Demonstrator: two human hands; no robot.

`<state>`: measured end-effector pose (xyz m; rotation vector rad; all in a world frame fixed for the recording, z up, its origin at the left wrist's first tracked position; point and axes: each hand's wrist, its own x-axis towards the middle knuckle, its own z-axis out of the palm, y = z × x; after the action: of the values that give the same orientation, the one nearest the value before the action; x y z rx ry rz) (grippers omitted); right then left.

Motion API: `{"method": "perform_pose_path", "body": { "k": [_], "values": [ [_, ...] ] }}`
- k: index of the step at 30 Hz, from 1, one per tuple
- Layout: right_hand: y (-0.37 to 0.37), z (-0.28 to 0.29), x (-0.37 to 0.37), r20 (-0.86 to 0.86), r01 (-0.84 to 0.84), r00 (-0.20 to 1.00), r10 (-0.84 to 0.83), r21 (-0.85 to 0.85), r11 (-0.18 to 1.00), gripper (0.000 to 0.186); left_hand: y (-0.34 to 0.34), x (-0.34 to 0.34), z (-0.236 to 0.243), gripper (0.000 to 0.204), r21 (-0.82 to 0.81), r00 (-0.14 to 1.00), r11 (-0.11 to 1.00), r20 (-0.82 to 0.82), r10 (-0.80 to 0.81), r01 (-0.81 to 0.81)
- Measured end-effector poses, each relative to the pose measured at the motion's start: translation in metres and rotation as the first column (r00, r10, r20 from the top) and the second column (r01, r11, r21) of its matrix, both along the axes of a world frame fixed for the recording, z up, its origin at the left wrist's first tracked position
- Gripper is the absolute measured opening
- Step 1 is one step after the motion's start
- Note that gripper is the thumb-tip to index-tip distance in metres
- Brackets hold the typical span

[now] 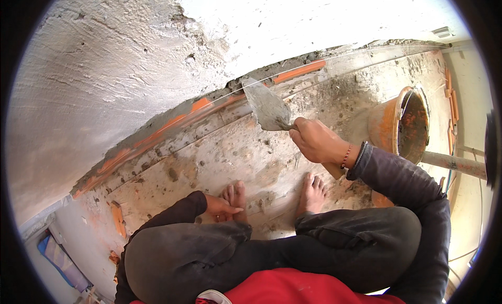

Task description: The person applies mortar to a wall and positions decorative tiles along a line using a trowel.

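My right hand (316, 141) is closed around the wooden handle of a mortar-smeared trowel (269, 106). The blade's tip touches the wet grey mortar at the foot of the wall, right by a taut white string (358, 52). Along that base runs a row of orange brick or tile pieces (300, 72), partly coated with mortar. My left hand (222, 207) hangs loosely beside my left foot, its fingers extended and holding nothing I can see. My knee hides part of it.
An orange bucket (384, 125), crusted with mortar, stands tilted on the right, with a pole (454, 164) beside it. Rough plastered wall (120, 79) rises in front. Broken orange pieces (117, 219) lie at the left. My bare feet (312, 195) rest on the mortar-spotted floor.
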<state>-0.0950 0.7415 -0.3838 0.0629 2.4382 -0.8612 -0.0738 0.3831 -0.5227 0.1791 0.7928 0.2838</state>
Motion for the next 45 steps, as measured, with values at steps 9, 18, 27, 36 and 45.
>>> {"method": "perform_pose_path", "body": {
  "k": [9,18,27,36,45],
  "values": [
    [-0.013,-0.002,-0.016,0.026,-0.092,0.996,0.090,0.080,0.993,0.028,-0.002,0.002,0.001,0.078,0.032,0.995,0.998,-0.080,0.056,-0.054],
    [0.006,0.027,-0.006,-0.121,-0.105,0.983,0.140,0.259,0.960,0.022,-0.008,0.006,-0.006,0.081,-0.005,0.996,0.996,-0.007,0.094,-0.094],
    [-0.004,0.017,-0.029,-0.130,-0.198,0.954,0.269,0.398,0.896,0.018,-0.005,0.004,-0.010,0.082,-0.043,1.000,0.999,0.007,0.020,-0.020],
    [-0.002,0.048,-0.027,-0.085,-0.223,0.961,0.264,0.329,0.918,0.020,-0.005,0.005,-0.005,0.081,-0.053,0.999,0.998,0.002,0.045,-0.044],
    [-0.002,0.020,-0.037,-0.122,-0.250,0.946,0.301,0.317,0.915,0.019,-0.006,0.004,-0.007,0.079,-0.069,0.994,0.993,0.044,0.100,-0.097]
  ]
}}
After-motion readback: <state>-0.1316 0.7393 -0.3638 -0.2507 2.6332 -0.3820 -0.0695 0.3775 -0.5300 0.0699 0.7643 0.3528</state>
